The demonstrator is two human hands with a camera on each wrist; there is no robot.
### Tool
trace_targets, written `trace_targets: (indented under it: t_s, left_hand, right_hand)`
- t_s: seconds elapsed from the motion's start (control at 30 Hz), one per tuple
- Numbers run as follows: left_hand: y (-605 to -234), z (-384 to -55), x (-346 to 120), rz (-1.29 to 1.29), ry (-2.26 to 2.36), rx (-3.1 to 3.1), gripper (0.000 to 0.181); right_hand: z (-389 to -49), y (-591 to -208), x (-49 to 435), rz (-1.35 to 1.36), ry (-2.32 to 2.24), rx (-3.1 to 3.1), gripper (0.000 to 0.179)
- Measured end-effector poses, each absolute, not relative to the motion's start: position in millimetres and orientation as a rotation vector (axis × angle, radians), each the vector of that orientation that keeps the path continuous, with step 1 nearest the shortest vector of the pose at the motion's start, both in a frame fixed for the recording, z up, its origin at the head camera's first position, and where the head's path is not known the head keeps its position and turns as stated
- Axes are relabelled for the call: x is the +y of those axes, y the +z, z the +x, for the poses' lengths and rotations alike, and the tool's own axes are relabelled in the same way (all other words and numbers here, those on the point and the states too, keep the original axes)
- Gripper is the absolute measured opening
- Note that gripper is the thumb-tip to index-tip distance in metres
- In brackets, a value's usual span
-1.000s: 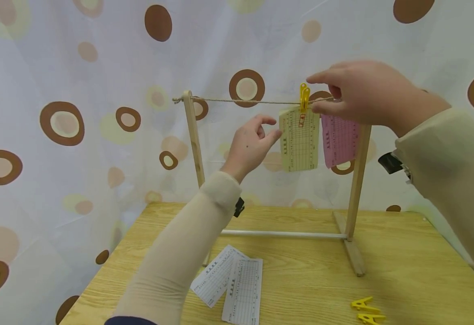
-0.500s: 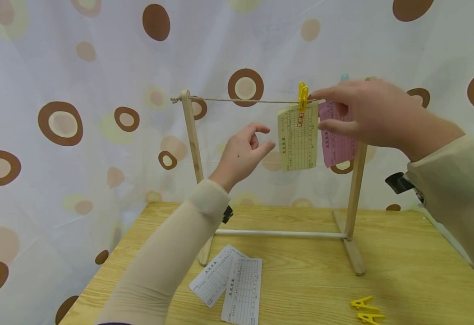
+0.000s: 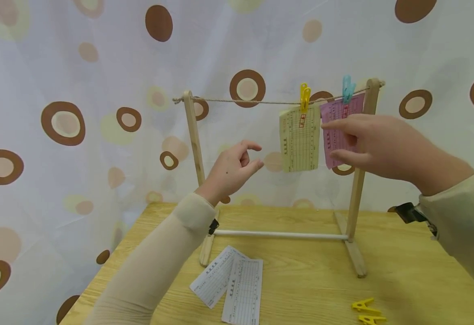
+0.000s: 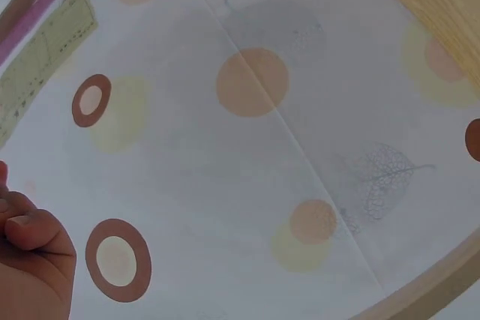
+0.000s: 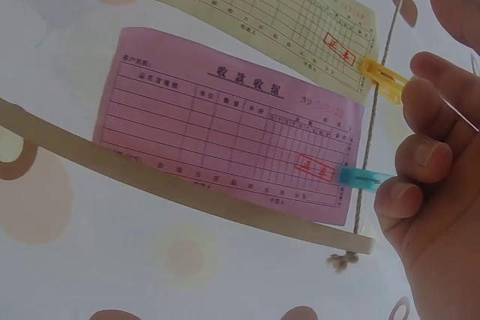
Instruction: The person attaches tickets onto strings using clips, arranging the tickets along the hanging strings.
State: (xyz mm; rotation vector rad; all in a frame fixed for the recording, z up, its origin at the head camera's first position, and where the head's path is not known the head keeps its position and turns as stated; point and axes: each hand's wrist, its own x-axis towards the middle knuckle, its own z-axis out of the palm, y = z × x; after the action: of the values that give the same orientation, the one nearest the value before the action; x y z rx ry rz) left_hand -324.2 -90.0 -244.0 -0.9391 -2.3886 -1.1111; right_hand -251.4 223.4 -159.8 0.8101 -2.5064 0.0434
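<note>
A pale yellow receipt slip (image 3: 299, 146) hangs from a twine line (image 3: 245, 102) by a yellow clothespin (image 3: 305, 98). To its right, a pink receipt slip (image 5: 217, 125) hangs from a light blue clothespin (image 3: 347, 90), near the line's right end. My right hand (image 3: 391, 151) is in front of the pink slip with thumb and forefinger apart, holding nothing, and covers part of the slip in the head view. Left of the yellow slip, my left hand (image 3: 230, 171) is raised in the air, its fingers loosely bent and nothing in them.
The twine spans two wooden posts (image 3: 194, 135) joined low down by a white rod (image 3: 281, 234). Two white receipt slips (image 3: 242, 291) overlap on the wooden table (image 3: 301, 280). Two yellow clothespins (image 3: 364, 305) lie at the front right. A spotted curtain (image 3: 111, 67) hangs behind.
My right hand has drawn away from the yellow clothespin, down and to the right, uncovering the blue clothespin. My left hand has moved down and left, away from the yellow slip.
</note>
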Motion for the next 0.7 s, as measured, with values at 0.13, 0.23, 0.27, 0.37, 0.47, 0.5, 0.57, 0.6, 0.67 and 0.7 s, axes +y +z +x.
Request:
trace_targets:
  t_s: [0.13,0.23,0.27,0.37,0.47,0.5,0.57,0.6,0.67,0.7]
  left_hand:
    - [-255.8,-323.4,-99.5,-0.928,-1.113,-2.432,0.031]
    - [-265.5,-321.9,-106.5,-0.942,-1.069,-2.458,0.031]
    - [-268.7,-321.4,-108.5,-0.950,-1.055,-2.463,0.032]
    - [-277.5,-319.0,-114.3,-0.973,-1.009,-2.481,0.032]
    - [-286.1,-316.9,-119.6,-0.982,-0.990,-2.507,0.032]
    - [-288.8,-316.1,-121.3,-0.981,-0.985,-2.515,0.032]
    - [-293.8,-315.1,-124.7,-0.976,-0.988,-2.531,0.033]
    - [-296.3,-315.0,-126.3,-0.973,-0.992,-2.537,0.033]
    - [-300.8,-314.1,-129.6,-0.965,-0.994,-2.554,0.034]
    - [-303.3,-314.0,-131.1,-0.960,-0.994,-2.563,0.034]
  right_hand:
    - [-249.3,-173.4,227.1,0.820,0.064,-2.522,0.054]
    - [-248.6,-183.6,229.1,0.836,0.077,-2.526,0.054]
    - [-248.6,-187.0,229.8,0.844,0.084,-2.524,0.054]
    - [-247.7,-197.8,232.7,0.870,0.106,-2.508,0.054]
    - [-245.7,-209.0,236.7,0.896,0.137,-2.488,0.054]
    - [-245.1,-212.4,238.2,0.913,0.144,-2.477,0.054]
    - [-243.7,-219.1,240.5,0.920,0.164,-2.472,0.053]
    - [-242.8,-222.1,241.6,0.921,0.177,-2.477,0.052]
    - [-241.8,-228.9,244.0,0.916,0.200,-2.491,0.050]
    - [-241.5,-232.3,245.5,0.915,0.206,-2.499,0.050]
